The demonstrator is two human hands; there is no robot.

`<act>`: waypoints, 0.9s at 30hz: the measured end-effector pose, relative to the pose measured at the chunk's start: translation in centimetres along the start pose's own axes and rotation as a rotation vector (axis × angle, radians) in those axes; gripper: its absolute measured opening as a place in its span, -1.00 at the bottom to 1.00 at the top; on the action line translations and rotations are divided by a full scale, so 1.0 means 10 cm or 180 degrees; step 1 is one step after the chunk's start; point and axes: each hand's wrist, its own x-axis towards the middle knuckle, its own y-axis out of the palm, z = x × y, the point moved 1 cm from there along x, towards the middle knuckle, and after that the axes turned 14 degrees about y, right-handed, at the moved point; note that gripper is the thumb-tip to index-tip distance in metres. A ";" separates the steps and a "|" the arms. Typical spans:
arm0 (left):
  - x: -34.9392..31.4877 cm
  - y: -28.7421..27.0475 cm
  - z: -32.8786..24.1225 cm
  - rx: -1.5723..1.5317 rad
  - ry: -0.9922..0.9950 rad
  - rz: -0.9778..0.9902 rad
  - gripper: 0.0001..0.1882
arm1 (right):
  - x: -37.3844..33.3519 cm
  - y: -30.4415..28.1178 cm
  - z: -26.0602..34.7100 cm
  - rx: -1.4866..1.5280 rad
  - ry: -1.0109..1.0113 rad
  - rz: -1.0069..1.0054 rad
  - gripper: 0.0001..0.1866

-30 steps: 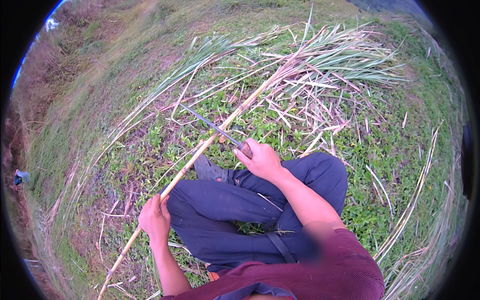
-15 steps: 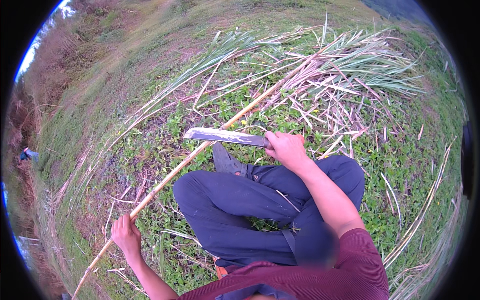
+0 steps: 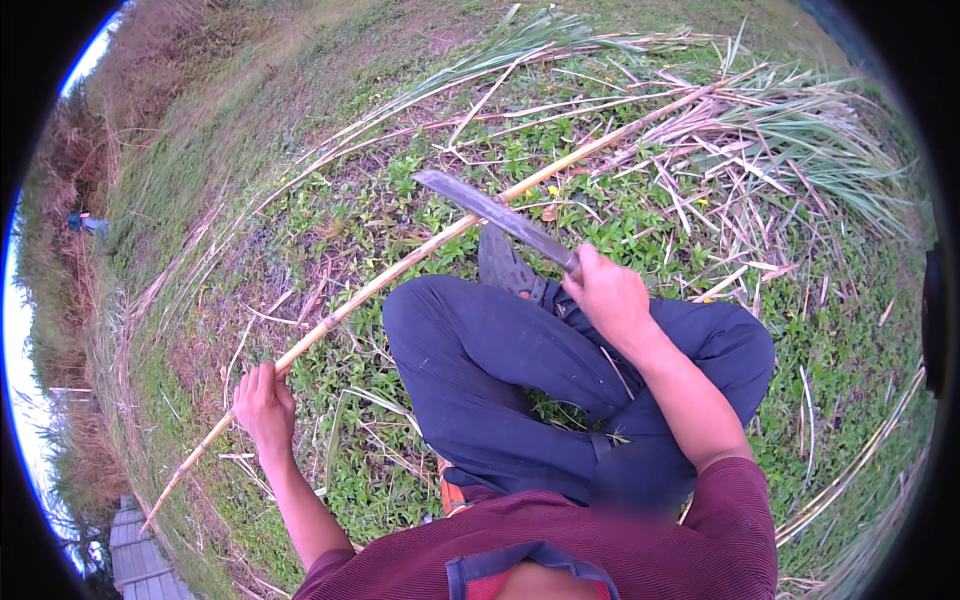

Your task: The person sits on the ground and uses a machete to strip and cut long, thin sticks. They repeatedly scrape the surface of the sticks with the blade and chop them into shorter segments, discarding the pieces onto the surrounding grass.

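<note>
A long, yellowish cane stalk [image 3: 400, 265] with dark joints slants from the lower left up to the far right. My left hand [image 3: 265, 408] is closed around it near its lower-left end. In my right hand [image 3: 610, 300] is the dark handle of a machete [image 3: 490, 210]. Its worn, broad blade points up and to the left and crosses over the middle of the cane; whether it touches the cane I cannot tell. Below the blade are my crossed legs in dark trousers [image 3: 490, 350] and one grey shoe [image 3: 507, 268].
I sit on low green weeds. At the far right lies a heap of long green leaves [image 3: 830, 150] with dry strips and chips [image 3: 700, 205]. Thin stalks [image 3: 400, 110] stretch along the far left. A grey slatted surface [image 3: 145, 550] shows at the lower left edge.
The machete has turned, so its blade now slants up and left instead of lying nearly level. The whole view has shifted somewhat. My left hand keeps its hold on the cane.
</note>
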 end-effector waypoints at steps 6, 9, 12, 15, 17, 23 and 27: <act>0.14 -0.09 -0.29 -0.0055 -0.0041 0.0051 -0.92 | -0.32 0.02 0.32 -0.0202 -0.0536 -0.0099 -0.60; 0.15 -0.14 -0.31 -0.0085 0.0085 -0.0023 -0.93 | -0.23 -0.02 0.29 -0.0349 -0.0581 -0.0131 -0.60; 0.07 -0.18 -0.28 -0.0024 -0.0010 0.0113 -0.92 | 0.17 -0.14 -0.14 -0.0219 0.0559 -0.0133 -0.70; -0.07 -0.14 -0.22 0.0011 -0.0110 0.0039 -0.92 | 0.08 -0.18 -0.08 -0.0218 0.0508 -0.0096 -0.70; -0.07 -0.16 -0.23 0.0003 -0.0104 0.0079 -0.92 | -0.17 -0.02 0.14 -0.0096 -0.0144 -0.0009 -0.70; -0.41 -0.13 0.12 0.0183 -0.0140 0.0075 -0.95 | 0.25 -0.10 -0.28 0.0101 0.0687 0.0075 -0.70; -0.77 -0.19 0.39 0.0528 -0.0310 0.0149 -0.94 | 0.74 -0.25 -1.13 -0.0194 0.1357 -0.0524 -0.67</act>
